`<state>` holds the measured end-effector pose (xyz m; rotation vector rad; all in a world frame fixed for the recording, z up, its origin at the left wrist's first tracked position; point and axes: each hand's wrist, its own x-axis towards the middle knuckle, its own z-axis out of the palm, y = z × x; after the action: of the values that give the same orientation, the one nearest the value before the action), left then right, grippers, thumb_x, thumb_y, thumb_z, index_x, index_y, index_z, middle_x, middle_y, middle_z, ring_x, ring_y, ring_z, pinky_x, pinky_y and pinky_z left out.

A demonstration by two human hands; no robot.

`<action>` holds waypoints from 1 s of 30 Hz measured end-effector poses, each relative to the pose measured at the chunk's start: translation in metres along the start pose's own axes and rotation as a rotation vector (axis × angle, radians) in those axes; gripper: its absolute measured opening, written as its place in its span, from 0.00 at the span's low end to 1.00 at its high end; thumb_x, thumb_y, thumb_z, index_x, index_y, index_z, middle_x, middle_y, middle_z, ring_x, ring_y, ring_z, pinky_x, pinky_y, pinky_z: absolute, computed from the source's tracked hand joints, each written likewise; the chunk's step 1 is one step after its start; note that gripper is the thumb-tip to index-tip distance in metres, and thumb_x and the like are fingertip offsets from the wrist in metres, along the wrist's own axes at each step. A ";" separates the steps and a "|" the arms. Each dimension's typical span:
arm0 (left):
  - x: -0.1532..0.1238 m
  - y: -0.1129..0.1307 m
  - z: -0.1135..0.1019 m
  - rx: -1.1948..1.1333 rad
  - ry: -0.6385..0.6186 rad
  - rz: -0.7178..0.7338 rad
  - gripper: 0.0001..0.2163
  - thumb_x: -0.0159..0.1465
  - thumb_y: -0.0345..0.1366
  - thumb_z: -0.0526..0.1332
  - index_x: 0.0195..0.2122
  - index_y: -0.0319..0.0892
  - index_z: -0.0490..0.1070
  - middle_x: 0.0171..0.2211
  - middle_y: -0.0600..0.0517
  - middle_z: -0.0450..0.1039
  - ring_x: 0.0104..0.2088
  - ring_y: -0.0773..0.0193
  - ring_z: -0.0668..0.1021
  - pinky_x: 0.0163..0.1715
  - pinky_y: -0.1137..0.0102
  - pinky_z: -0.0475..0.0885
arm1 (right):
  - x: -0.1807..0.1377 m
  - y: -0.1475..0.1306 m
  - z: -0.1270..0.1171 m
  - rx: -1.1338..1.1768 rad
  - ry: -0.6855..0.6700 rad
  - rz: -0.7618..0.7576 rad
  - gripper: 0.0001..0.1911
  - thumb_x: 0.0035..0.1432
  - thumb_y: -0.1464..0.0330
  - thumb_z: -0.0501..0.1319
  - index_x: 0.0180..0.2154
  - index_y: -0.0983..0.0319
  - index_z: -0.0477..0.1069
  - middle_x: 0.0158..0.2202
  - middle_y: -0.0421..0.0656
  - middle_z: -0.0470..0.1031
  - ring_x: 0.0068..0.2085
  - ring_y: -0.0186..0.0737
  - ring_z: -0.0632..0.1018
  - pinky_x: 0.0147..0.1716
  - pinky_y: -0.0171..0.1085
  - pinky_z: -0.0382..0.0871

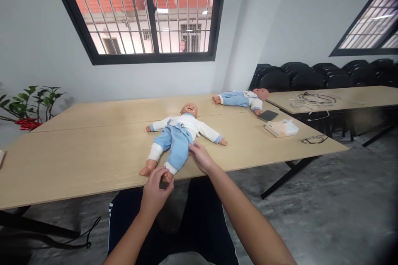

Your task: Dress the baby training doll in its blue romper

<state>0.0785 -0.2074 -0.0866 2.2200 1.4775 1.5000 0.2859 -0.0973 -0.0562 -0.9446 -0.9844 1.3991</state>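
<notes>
A baby doll point(189, 109) lies on its back on the table, head away from me and arms spread. It wears a white top point(189, 125) with light blue cuffs and light blue trousers point(180, 149) with white ankle bands. My left hand point(155, 190) is curled around the foot nearest me, its fingertips gripping the white trouser cuff point(171, 168). The doll's other foot point(146, 171) lies bare beside it. My right hand point(201, 156) is closed at the trousers' right side near the hip, its fingertips pinching the blue cloth.
A second doll point(239, 98) in similar clothes lies at the back right. Near it are a dark flat device point(268, 115), a tissue pack point(281, 128) and glasses point(314, 139). Cables point(314, 99) lie on another table. A potted plant point(34, 101) stands at the left.
</notes>
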 end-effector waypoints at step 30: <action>0.104 0.054 -0.049 -1.213 0.197 -0.980 0.06 0.70 0.37 0.58 0.42 0.40 0.72 0.46 0.47 0.80 0.41 0.64 0.85 0.45 0.71 0.84 | -0.008 -0.053 -0.045 -0.585 -0.316 0.074 0.16 0.54 0.62 0.70 0.43 0.64 0.77 0.32 0.39 0.76 0.30 0.33 0.70 0.31 0.33 0.60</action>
<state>0.0836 -0.1793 0.0372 0.5423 0.9214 1.5218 0.3462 -0.1017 -0.0212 -1.2102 -1.6680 1.3698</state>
